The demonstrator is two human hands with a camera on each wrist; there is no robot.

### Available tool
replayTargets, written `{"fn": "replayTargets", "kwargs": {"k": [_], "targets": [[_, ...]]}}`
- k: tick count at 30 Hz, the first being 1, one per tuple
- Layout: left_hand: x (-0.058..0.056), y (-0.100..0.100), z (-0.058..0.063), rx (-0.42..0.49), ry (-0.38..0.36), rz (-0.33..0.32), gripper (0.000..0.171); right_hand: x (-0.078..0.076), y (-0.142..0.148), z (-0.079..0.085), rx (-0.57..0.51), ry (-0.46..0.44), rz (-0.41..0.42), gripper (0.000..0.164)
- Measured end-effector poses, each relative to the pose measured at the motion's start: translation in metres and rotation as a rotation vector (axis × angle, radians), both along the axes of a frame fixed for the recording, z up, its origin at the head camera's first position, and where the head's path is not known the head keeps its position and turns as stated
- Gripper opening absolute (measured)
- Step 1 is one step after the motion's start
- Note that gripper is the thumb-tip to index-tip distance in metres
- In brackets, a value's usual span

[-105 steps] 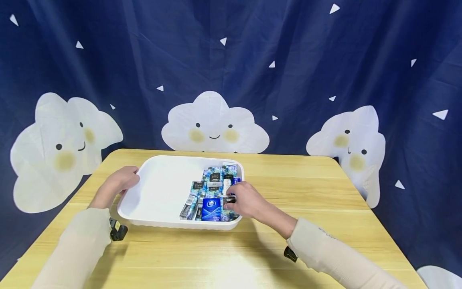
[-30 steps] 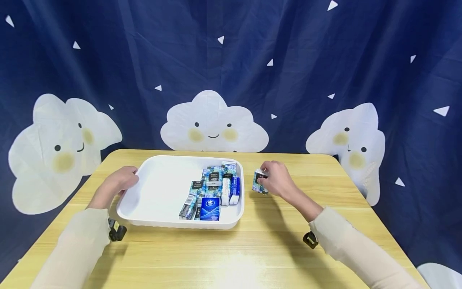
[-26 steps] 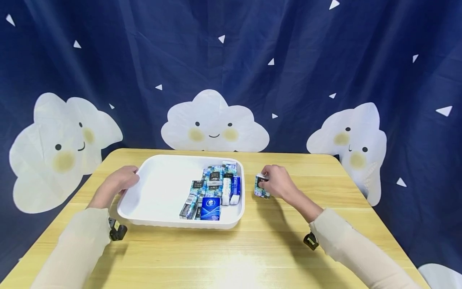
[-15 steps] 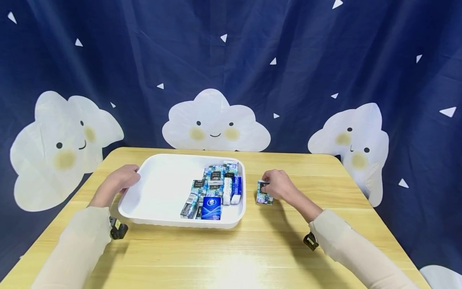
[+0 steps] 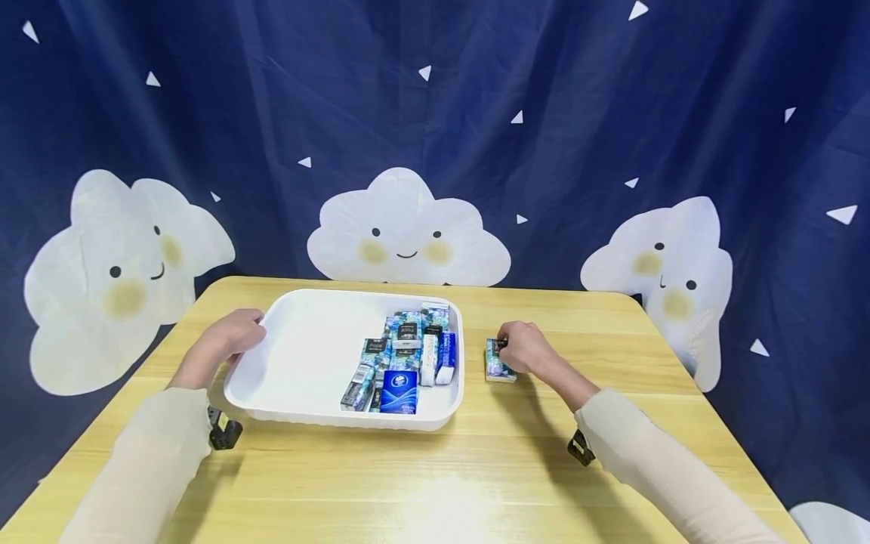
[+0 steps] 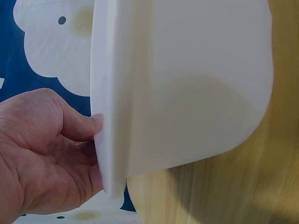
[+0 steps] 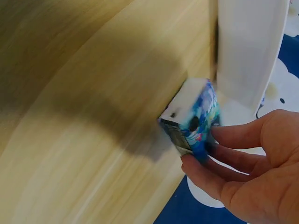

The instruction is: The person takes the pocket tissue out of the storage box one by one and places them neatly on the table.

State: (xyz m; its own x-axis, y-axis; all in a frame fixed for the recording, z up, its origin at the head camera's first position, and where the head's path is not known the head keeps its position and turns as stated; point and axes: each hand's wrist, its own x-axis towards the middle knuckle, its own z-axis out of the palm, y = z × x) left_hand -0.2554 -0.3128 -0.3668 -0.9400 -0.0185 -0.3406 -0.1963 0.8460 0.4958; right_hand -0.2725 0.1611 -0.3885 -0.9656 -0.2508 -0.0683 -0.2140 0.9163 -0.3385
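Observation:
My left hand (image 5: pixel 234 332) grips the left rim of a white plastic tray (image 5: pixel 292 355); in the left wrist view the thumb (image 6: pixel 96 122) presses on the rim's edge. Right of the tray, my right hand (image 5: pixel 526 349) pinches a blue-green flowered pack of pocket tissues (image 5: pixel 499 366) low over the wooden table. In the right wrist view that tissue pack (image 7: pixel 198 116) sits between thumb and fingers, its white side uppermost. Several similar flowered tissue packs (image 5: pixel 405 326) fill the tray's right half, with a plain blue tissue pack (image 5: pixel 399 391) at the front.
The wooden table (image 5: pixel 340 483) extends on all sides of the tray. A dark blue curtain (image 5: pixel 571 91) with smiling clouds hangs behind it. Black wrist cameras (image 5: pixel 224 432) are strapped under both sleeves.
My right hand has lifted a flowered tissue pack from the tray's front right and carried it right, then lowered it toward the table. The left hand stays on the rim.

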Motion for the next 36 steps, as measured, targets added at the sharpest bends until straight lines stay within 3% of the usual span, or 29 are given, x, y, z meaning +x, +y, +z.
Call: {"fn": "replayTargets", "kwargs": {"k": [12, 20, 27, 36], "targets": [[-0.003, 0.000, -0.001, -0.013, 0.002, -0.001, 0.029, -0.001, -0.002, -0.008, 0.021, 0.004, -0.024, 0.037], [-0.003, -0.001, -0.001, -0.010, -0.006, -0.011, 0.041, 0.011, -0.004, -0.007, 0.017, 0.066, 0.009, 0.035], [-0.001, -0.001, 0.001, -0.016, -0.004, -0.008, 0.034, 0.024, -0.015, -0.007, 0.081, 0.124, 0.071, 0.015], [-0.001, 0.001, 0.001, -0.014, 0.002, -0.012, 0.033, 0.026, -0.018, -0.013, 0.085, 0.153, 0.056, 0.027]]}}
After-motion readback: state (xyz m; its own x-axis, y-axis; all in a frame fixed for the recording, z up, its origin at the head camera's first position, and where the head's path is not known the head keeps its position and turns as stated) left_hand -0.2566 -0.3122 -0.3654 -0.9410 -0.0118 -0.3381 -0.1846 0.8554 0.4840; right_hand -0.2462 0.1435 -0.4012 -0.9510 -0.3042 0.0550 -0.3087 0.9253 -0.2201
